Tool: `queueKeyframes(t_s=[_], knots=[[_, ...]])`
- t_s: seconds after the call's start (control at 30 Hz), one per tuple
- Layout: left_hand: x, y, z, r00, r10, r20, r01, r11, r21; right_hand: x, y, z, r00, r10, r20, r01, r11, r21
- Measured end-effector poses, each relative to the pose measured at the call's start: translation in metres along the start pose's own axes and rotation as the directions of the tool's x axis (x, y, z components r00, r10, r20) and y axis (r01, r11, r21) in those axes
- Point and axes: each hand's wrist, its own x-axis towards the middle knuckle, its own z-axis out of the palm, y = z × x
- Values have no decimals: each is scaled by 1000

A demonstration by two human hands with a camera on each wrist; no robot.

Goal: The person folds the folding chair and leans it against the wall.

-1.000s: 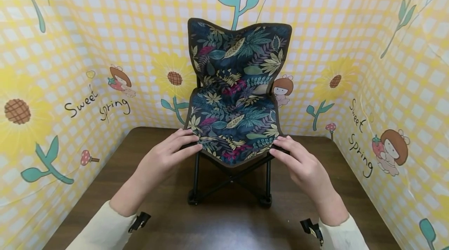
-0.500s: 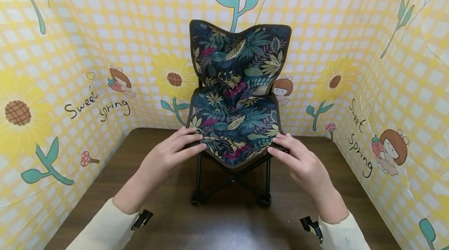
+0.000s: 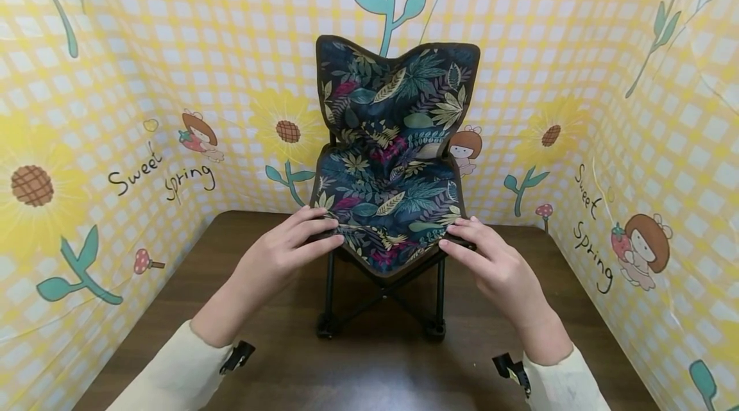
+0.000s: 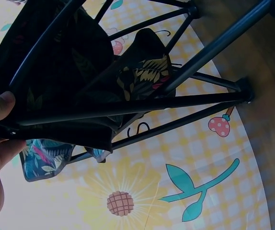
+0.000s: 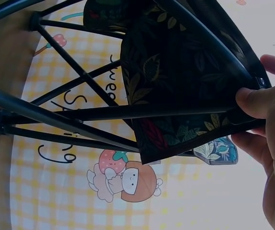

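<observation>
A small folding chair (image 3: 388,196) with dark leaf-print fabric and black tube legs stands upright on a brown wooden table. My left hand (image 3: 285,249) grips the seat's front left corner, fingers lying over the fabric. At the front right corner my right hand (image 3: 495,261) does the same. From below, the left wrist view has the left thumb (image 4: 4,104) against the corner of the chair frame. The right thumb (image 5: 251,101) presses the underside of the other corner in the right wrist view. Crossed tubes (image 3: 384,293) run between the front legs.
The tabletop (image 3: 381,376) extends in front of the chair and to both sides. Yellow checked cloth walls (image 3: 242,33) with printed flowers and lettering enclose it at the back, left and right. Black clips (image 3: 237,358) sit by the sleeve cuffs.
My left hand and the chair's left side have shifted slightly rightward, so the two hands are a little closer together. The right hand has barely moved, keeping its hold.
</observation>
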Motion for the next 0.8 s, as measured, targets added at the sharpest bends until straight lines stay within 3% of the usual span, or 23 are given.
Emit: queueKeyframes(t_s=[0.8], knots=[[14,-2,4,1000,12,13,-12,1000,9,14,0,1,999,-23,-42,24,999,21]])
